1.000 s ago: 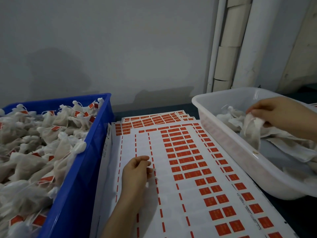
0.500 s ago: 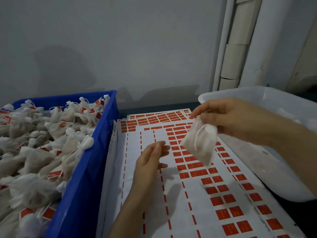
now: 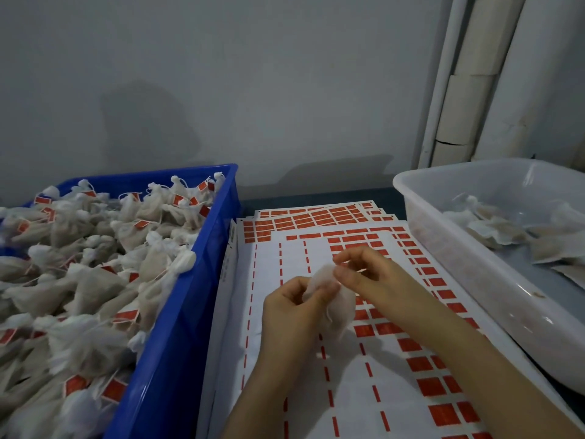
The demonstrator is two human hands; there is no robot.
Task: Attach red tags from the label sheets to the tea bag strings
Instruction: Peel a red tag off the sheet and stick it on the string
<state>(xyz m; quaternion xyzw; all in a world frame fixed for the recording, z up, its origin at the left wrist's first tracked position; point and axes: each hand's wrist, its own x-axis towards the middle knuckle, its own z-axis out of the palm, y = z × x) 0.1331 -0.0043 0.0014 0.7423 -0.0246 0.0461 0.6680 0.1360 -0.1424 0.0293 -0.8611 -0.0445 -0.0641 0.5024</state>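
A white tea bag (image 3: pixel 336 307) hangs between both hands above the label sheet (image 3: pixel 354 384). My left hand (image 3: pixel 289 315) pinches its upper left side. My right hand (image 3: pixel 368 275) pinches its top with thumb and fingers curled. The bag's string is too thin and blurred to follow. The top label sheet carries red tags (image 3: pixel 421 364) down its right side, with peeled white columns on the left. More sheets (image 3: pixel 310 218) lie stacked beneath it, toward the wall.
A blue crate (image 3: pixel 190 296) on the left is heaped with tea bags that carry red tags (image 3: pixel 95 264). A white plastic tub (image 3: pixel 468 261) on the right holds untagged tea bags (image 3: pixel 506 232). A grey wall and white pipes (image 3: pixel 468 80) stand behind.
My right hand brought the tea bag from the white tub to the middle over the sheet. My left hand lifted off the sheet and took hold of the bag.
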